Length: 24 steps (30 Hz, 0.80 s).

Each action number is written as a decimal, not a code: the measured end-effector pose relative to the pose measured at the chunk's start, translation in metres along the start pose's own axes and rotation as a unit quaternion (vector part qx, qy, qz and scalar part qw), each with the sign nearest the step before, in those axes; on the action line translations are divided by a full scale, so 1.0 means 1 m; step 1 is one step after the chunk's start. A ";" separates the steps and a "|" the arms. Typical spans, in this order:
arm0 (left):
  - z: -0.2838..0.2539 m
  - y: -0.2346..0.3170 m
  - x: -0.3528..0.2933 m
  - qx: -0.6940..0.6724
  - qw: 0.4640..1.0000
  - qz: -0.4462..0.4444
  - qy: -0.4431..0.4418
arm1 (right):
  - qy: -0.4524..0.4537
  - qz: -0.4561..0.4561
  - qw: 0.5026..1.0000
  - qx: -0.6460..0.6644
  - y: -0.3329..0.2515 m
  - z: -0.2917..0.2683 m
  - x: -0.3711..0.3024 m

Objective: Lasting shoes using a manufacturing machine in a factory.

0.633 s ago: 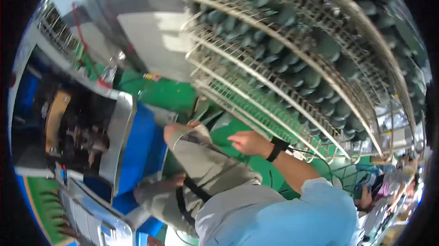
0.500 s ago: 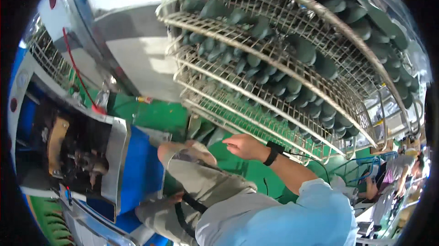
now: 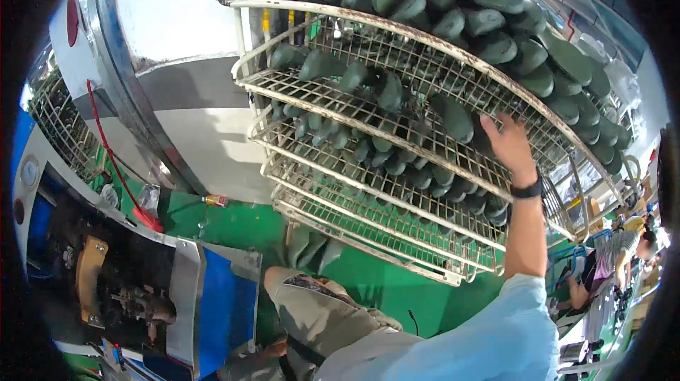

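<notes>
Right fingers (image 3: 507, 122) have neared a green piece (image 3: 455, 120).

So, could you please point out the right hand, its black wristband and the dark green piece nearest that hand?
Right hand (image 3: 513, 151): head view, middle of its back.
Black wristband (image 3: 526, 189): head view, on the band's visible outer side.
Dark green piece (image 3: 457, 122): head view, on its broad face.
</notes>
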<state>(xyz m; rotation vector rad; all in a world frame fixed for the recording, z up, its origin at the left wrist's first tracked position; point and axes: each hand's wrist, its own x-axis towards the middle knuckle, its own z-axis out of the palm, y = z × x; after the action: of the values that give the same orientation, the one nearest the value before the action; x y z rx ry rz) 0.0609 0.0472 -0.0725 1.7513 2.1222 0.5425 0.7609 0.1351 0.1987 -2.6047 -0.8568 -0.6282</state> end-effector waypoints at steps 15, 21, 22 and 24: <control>0.014 0.008 0.091 0.000 0.990 0.059 -0.127 | -0.318 0.113 0.938 -0.081 -0.022 0.014 0.056; -0.058 0.149 0.164 0.000 0.975 0.184 -0.124 | -0.284 0.100 0.953 -0.029 0.008 0.007 0.050; -0.071 0.180 0.175 0.001 0.970 0.209 -0.122 | -0.262 0.099 0.960 -0.024 0.012 0.010 0.048; -0.100 0.245 0.191 0.001 0.963 0.245 -0.115 | -0.217 0.095 0.971 -0.012 0.018 0.019 0.044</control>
<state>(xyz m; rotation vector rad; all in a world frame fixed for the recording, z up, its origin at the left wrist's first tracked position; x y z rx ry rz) 0.1861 0.2685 0.1316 2.2292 1.5316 0.4275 0.8096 0.1510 0.2015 -2.8489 -0.7034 -0.0104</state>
